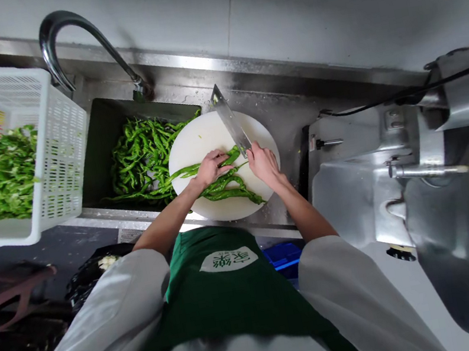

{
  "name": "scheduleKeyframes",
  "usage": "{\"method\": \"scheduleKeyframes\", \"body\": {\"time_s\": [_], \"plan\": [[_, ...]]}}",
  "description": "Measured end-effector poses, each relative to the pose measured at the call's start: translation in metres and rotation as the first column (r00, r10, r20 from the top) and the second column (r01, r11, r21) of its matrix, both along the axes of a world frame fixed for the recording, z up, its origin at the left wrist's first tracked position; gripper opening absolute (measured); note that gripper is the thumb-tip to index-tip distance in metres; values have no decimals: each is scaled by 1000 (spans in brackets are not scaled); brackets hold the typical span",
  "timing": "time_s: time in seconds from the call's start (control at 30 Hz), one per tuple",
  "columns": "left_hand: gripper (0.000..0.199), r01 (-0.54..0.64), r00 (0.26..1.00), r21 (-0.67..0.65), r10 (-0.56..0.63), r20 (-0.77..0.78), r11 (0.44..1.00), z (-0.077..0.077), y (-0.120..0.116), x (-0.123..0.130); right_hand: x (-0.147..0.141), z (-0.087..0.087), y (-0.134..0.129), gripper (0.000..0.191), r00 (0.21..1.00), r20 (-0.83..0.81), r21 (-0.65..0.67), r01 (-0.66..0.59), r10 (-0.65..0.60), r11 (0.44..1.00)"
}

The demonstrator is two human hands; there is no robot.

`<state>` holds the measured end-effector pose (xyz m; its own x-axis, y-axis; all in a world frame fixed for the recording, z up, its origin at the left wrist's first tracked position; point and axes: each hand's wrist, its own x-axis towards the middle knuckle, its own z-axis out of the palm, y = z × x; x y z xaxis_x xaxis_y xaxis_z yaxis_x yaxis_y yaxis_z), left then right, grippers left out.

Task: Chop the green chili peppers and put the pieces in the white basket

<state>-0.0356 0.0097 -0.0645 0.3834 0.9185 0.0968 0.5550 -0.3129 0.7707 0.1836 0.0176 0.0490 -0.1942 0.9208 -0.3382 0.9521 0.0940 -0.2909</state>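
Gripping a cleaver [229, 119] by its handle, the right hand [263, 161] is closed at the centre of the frame, the broad blade slanting up and to the left. The left hand [212, 168], just beside it, has its fingers closed over long green peppers [230, 191], which lie on a round white cutting board [186, 141]. Whether the blade touches a pepper is hard to tell.

The peppers look light, thin-walled and slightly bendy, with glossy, probably slippery skins that could roll or bruise. They would likely be best held as a flat bundle around the middle, fingertips tucked back from the edge; the cleaver, heavier and stiff, by its handle alone.

Left of the board, a dark sink basin [94, 157] holds a tangle of whole peppers under a curved chrome faucet [87, 23]. At the far left, a white plastic basket [59, 163] holds cut green pieces [10, 177]. A steel machine [342, 199] fills the right side. At bottom centre is the person's green apron [233, 301], between white sleeves.
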Motion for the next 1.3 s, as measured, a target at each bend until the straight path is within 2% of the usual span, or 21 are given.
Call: {"method": "scheduleKeyframes", "body": {"time_s": [0.17,0.33,0.43,0.57,0.63,0.73,0.83,0.93,1.1,1.3], "plan": [[47,18,1000,-2,-19,-16,1000,-1,1,1,-11,-10,11,35,996,31,-55,-80,82,995],[44,65,997,-1,-65,-40,998,-7,6,2,-24,-29,22,33,991,58,-56,-121,124,991],[44,72,996,30,-71,-45,997,0,4,2,-22,-40,30,34,993,40,-51,-109,111,993],[34,-54,998,56,56,-39,997,17,-18,2,0,-47,36,32,998,4,-44,-68,69,997],[29,-60,995,35,62,-81,998,22,-32,3,11,-44,31,32,1000,0,-32,-26,26,999],[27,-30,981,17,32,-191,999,20,-43,13,19,-32,12,34,998,24,-16,67,-66,998],[26,-26,962,19,30,-272,999,13,-41,31,17,-18,-13,37,991,43,-10,131,-131,991],[25,-34,943,43,47,-330,998,10,-34,52,13,-13,-34,38,987,23,-6,161,-161,987],[31,-26,899,50,45,-436,998,13,-28,67,8,-30,-52,35,980,-25,25,197,-197,980],[29,5,912,38,11,-409,999,13,-28,65,-6,-51,-52,37,971,-8,25,238,-238,971]]}}
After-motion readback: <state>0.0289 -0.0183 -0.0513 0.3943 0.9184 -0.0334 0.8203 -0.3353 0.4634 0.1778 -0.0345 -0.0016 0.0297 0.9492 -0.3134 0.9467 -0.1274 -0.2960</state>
